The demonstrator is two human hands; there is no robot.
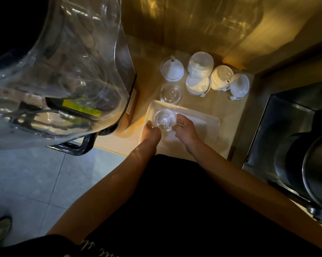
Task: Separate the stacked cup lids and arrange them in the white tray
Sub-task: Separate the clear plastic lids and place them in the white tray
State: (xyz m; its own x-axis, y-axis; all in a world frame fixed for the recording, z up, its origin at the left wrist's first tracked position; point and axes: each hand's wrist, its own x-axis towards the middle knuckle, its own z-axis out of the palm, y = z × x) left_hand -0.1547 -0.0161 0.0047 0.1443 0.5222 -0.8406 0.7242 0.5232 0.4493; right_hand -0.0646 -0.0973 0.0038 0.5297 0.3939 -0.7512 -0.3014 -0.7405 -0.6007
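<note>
A stack of clear dome lids [163, 120] is held over the left part of the white tray [208, 127]. My left hand [151, 132] grips its left rim. My right hand [185, 131] grips its right rim with the fingertips. Beyond the tray, another clear lid stack [170, 93] sits on the counter. Behind it stand several stacks of white lids [199, 71], one with a funnel-shaped top [172, 68] at the left and two more at the right [222, 77].
A large machine wrapped in clear plastic [63, 71] stands close on the left, with a black frame [82, 147] at its base. A steel sink [290, 130] and dark pots [314, 173] lie to the right. A wall backs the counter.
</note>
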